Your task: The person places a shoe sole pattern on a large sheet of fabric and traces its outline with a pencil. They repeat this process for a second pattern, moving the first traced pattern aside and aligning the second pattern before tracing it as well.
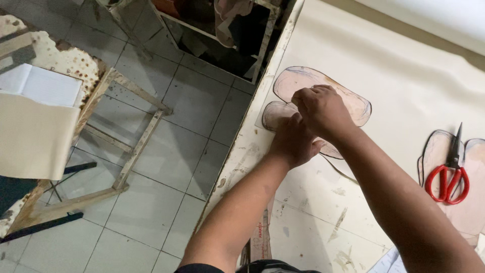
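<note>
1. We press our left hand (293, 141) flat, fingers together, on a sole-shaped template (323, 93) near the table edge (242, 146).
2. Our right hand (321, 108) pinches closed above it; what it grips, we cannot tell.
3. At three o'clock, red-handled scissors (449, 174) lie shut.
4. At twelve o'clock, an open shelf (227, 35) holds dark cut pieces.

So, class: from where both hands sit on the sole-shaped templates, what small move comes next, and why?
Probably run the right hand further round the upper template while the left hand presses the lower template flat; a dark outline already follows part of the edge.
</note>
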